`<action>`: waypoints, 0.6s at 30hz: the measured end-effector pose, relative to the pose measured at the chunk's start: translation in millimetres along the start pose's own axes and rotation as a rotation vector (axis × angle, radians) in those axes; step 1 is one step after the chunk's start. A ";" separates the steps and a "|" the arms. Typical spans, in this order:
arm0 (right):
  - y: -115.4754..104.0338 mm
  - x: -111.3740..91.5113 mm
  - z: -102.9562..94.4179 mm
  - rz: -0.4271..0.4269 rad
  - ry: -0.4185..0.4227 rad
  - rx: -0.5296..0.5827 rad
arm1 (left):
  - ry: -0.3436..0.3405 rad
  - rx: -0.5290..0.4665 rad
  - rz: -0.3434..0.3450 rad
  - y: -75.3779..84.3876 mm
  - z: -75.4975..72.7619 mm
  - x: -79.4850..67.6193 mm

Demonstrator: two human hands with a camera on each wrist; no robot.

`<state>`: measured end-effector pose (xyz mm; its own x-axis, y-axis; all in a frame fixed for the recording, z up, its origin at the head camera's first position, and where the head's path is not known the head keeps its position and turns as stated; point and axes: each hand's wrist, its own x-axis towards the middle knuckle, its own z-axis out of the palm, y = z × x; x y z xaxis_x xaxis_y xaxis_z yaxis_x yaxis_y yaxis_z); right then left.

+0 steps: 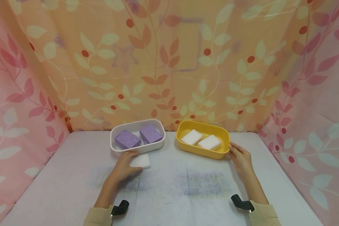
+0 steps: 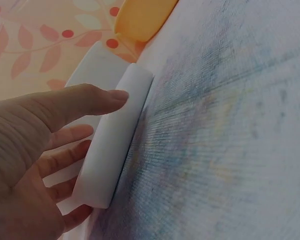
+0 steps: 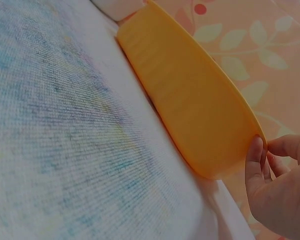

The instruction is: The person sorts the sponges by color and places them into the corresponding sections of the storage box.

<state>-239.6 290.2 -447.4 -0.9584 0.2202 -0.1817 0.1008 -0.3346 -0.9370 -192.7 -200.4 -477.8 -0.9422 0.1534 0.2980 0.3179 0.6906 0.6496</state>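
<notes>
In front of the white tray [image 1: 138, 150], my left hand [image 1: 123, 168] holds a white sponge [image 1: 143, 161] between thumb and fingers. The left wrist view has the thumb against the near side of the sponge [image 2: 121, 135] and the fingers behind it. My right hand [image 1: 242, 156] pinches the right end of the yellow tray [image 1: 203, 153] at its rim; the right wrist view has the thumb on the outer wall of the tray [image 3: 190, 100]. Two white sponges, one at left [image 1: 192, 137] and one at right [image 1: 210, 142], lie inside the yellow tray.
Two purple sponges, one at left [image 1: 127, 139] and one at right [image 1: 150, 134], lie in the white tray. Both trays stand at the back of the white table [image 1: 169, 204], close to a leaf-patterned curtain [image 1: 169, 91]. Coloured smudges [image 1: 206, 182] mark the tabletop.
</notes>
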 end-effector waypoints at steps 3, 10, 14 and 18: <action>0.2 0.3 -0.4 -0.005 -0.006 0.004 | 0.004 -0.007 0.029 0.7 -1.2 -1.0; 0.6 1.6 -1.2 -0.001 0.004 0.001 | -0.037 -0.015 -0.019 6.0 -4.1 -1.6; 1.0 1.9 -1.2 0.005 0.012 -0.012 | -0.050 -0.022 -0.034 3.8 -4.0 -0.4; 0.3 2.0 -1.0 0.013 0.016 -0.012 | -0.052 -0.042 -0.042 4.3 -4.7 0.8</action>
<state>-241.2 291.5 -448.4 -0.9525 0.2311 -0.1985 0.1161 -0.3269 -0.9379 -191.6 -200.6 -471.5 -0.9587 0.1618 0.2337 0.2808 0.6674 0.6897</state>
